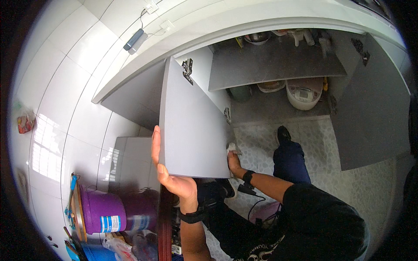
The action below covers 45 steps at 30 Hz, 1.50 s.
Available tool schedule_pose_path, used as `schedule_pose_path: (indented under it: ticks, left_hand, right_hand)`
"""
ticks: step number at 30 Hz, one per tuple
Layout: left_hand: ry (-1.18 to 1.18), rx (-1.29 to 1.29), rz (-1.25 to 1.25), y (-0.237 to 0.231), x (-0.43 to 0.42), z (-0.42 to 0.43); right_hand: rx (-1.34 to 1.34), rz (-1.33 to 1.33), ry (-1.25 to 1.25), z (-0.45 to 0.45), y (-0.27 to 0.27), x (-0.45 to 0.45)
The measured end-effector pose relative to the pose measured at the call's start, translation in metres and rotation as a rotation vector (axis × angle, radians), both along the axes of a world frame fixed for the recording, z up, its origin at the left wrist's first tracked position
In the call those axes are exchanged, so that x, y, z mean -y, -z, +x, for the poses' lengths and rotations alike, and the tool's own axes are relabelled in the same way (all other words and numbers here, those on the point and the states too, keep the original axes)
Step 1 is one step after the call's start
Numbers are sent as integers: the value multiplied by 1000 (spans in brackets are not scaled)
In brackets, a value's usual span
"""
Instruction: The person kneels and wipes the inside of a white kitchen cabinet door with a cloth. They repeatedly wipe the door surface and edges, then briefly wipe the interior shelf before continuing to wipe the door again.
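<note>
A grey cabinet door [196,130] stands swung out on the left of the cabinet. My left hand [178,182] grips its near corner, fingers along the outer face and thumb by the edge. At the door's other side is my right hand [234,163], bent around a whitish cloth [232,148], which is partly hidden by the hand and the door. Metal hinges [187,71] join this door to the cabinet. The second grey door [372,107] hangs open on the right.
Inside the cabinet, a shelf [274,67] carries bowls and other items. Below it sits a white rice cooker [303,94]. A purple bucket [103,210] stands at lower left, near a dark red edge [165,225]. A black cable [251,208] trails by my legs. A power strip [134,39] lies at upper left.
</note>
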<state>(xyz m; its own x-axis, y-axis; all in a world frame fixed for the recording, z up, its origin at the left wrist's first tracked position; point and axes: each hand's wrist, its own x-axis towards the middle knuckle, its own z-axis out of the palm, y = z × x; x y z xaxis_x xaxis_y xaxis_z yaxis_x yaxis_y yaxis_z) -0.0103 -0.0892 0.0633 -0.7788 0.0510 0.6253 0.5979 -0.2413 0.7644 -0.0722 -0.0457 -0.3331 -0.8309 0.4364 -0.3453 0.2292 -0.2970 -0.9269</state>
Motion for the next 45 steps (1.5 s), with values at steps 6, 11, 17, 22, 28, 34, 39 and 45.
schedule_pose_path:
  ticks: [6, 11, 17, 22, 28, 34, 39, 45]
  left_hand:
    - [-10, -12, -31, 1, 4, -2]
    - [-14, -26, -65, 0, 9, -5]
    - [1, -16, -39, 0, 9, -3]
    - [-26, -40, -75, 0, 8, -4]
    - [39, 8, -11, -1, 9, -2]
    - [-16, -27, -44, 0, 9, -5]
    - [-9, -35, -67, 2, 10, -6]
    - [-21, -31, -78, 1, 8, -5]
  right_hand:
    - [277, -170, -98, 21, 33, 23]
    - [213, 163, -164, 24, -36, 29]
    - [-582, 201, -110, 65, -213, 2]
    - [-1056, 507, -127, 86, -328, -13]
    - [-1209, 678, -97, 29, -346, -34]
    - [-566, 450, -297, -50, -289, -57]
    - [-331, 366, -229, -93, -220, -69]
    - [-178, 220, -13, -83, -153, -52]
